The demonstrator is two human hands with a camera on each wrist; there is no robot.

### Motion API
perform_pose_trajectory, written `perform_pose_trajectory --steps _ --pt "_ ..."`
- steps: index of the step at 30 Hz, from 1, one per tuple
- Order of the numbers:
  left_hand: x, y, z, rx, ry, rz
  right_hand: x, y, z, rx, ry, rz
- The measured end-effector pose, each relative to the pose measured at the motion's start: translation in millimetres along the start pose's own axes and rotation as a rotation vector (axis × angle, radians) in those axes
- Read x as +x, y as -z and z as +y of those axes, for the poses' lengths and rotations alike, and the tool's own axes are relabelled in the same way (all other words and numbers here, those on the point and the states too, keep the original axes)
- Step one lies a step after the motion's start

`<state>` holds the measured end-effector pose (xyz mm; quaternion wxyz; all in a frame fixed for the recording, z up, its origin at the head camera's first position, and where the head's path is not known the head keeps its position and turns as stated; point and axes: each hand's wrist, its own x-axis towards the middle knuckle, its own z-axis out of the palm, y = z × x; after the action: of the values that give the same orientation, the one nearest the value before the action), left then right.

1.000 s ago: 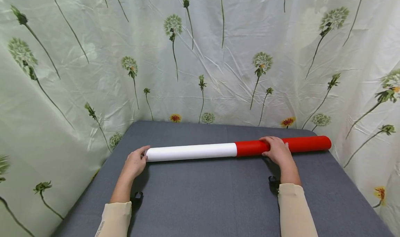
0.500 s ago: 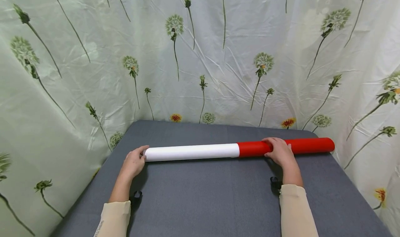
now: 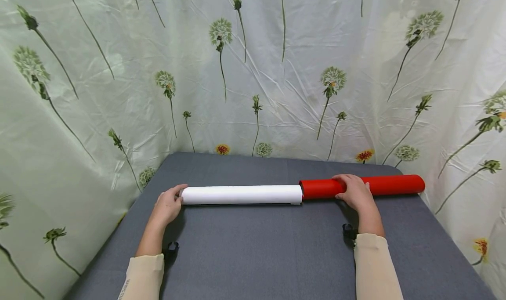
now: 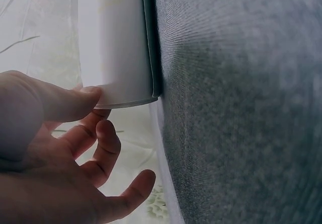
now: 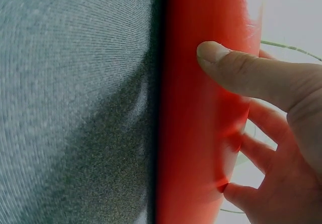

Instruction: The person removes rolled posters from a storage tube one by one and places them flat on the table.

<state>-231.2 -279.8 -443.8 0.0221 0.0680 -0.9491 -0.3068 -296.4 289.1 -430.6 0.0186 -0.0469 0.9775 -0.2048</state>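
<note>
Head view, left hand (image 3: 168, 206) is pinching a white roll (image 3: 241, 194) by its end, right hand (image 3: 356, 193) is gripping a red roll (image 3: 395, 185) (inner ends lying close), grey table (image 3: 257, 251) spreading beneath.

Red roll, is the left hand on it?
No, the right hand holds the red roll, while the left hand holds one end of the white roll.

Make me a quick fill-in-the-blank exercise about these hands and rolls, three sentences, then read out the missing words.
1. In the head view, the red roll lies to the ____ of the white roll.
2. The left hand holds one end of the ____ roll.
3. The right hand has its thumb on the ____ roll.

Missing words: right; white; red.
</note>
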Motion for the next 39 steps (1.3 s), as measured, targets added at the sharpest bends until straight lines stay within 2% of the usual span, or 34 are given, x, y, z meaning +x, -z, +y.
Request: perform_pose_trajectory --steps 20,35,39 --pt "1.6 4.5 -5.1 -0.007 0.008 -0.048 0.7 -5.3 -8.1 -0.046 -0.015 0.016" --pt "2.6 7.1 -10.7 0.027 -0.044 -0.066 -1.0 -5.8 -12.3 -0.066 -0.018 0.025" --pt "3.1 5.0 -9.9 0.037 -0.053 -0.041 -1.6 -7.4 -13.9 -0.081 -0.017 0.039"
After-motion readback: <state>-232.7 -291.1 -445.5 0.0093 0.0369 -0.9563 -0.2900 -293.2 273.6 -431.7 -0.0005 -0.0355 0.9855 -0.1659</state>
